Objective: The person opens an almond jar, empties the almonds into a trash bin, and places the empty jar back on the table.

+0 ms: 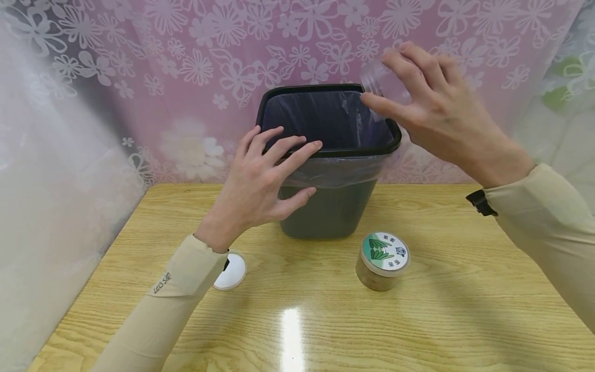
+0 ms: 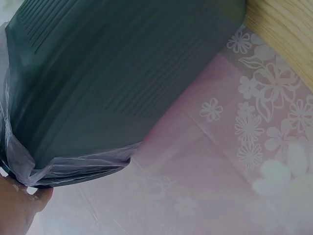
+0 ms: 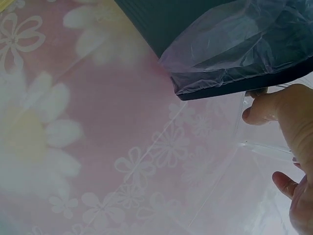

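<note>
- Currently my right grip [image 1: 429, 106] is curled round a clear plastic jar [image 1: 389, 85], thumb on the near side, fingers over the far side.
- Jar position: held up at the right rear corner of the black bin rim [image 1: 311, 89]. Can't tell if it touches the rim.
- Jar axis: tipped well off upright, threaded mouth facing left toward the bin opening, base back toward my palm. I'd judge that mouth-to-opening angle is the relation that counts.
- Can't make out any contents in the jar.
- Left grip [image 1: 260, 181]: fingers spread over the near-left stretch of the rim, thumb lower, in front of the wall. No pinch that I can see. Well apart from the jar; right is the nearer one.
- Dark trash bin [image 1: 325, 212] stands upright on the bench [image 1: 441, 320], thin plastic liner [image 1: 344, 170] folded out over the rim.
- Lidded tub [image 1: 382, 261], green-and-white label up, sits in front of the bin, to the right.
- White round lid [image 1: 232, 271] lies flat beside my left cuff, partly hidden by it.
</note>
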The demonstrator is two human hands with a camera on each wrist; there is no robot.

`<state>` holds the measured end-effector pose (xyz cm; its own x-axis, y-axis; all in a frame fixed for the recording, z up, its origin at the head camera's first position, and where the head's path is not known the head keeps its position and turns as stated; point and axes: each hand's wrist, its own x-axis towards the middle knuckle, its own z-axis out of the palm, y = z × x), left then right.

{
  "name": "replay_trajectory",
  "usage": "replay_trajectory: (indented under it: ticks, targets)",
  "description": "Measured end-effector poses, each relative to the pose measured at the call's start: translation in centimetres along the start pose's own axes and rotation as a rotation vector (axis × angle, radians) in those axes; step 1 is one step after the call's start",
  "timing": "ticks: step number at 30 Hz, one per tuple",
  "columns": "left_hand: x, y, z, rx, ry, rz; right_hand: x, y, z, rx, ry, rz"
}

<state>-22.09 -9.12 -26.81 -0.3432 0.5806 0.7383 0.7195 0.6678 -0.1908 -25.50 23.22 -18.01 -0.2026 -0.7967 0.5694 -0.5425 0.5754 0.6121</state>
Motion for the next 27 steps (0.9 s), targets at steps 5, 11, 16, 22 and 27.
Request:
replay_trajectory:
  ticks: [5, 11, 16, 22, 27]
  targets:
    - [-0.1, 0.0, 0.0, 0.001, -0.003, 0.0, 0.2, 0.2, 0.2, -0.005, -0.006, -0.008]
    - [-0.2, 0.1, 0.1, 0.001, -0.01, -0.005, 0.7, 0.4, 0.3, -0.021, -0.016, -0.043]
    - [-0.1, 0.1, 0.2, 0.003, -0.001, -0.006, 1.1, 0.5, 0.4, -0.069, -0.042, -0.11]
    - [-0.1, 0.0, 0.2, 0.006, -0.005, -0.006, 0.8, 1.1, 0.2, -0.032, -0.108, -0.105]
    - [0.0, 0.0, 0.2, 0.005, -0.002, -0.008, 0.9, 0.6, 0.3, -0.03, -0.049, -0.115]
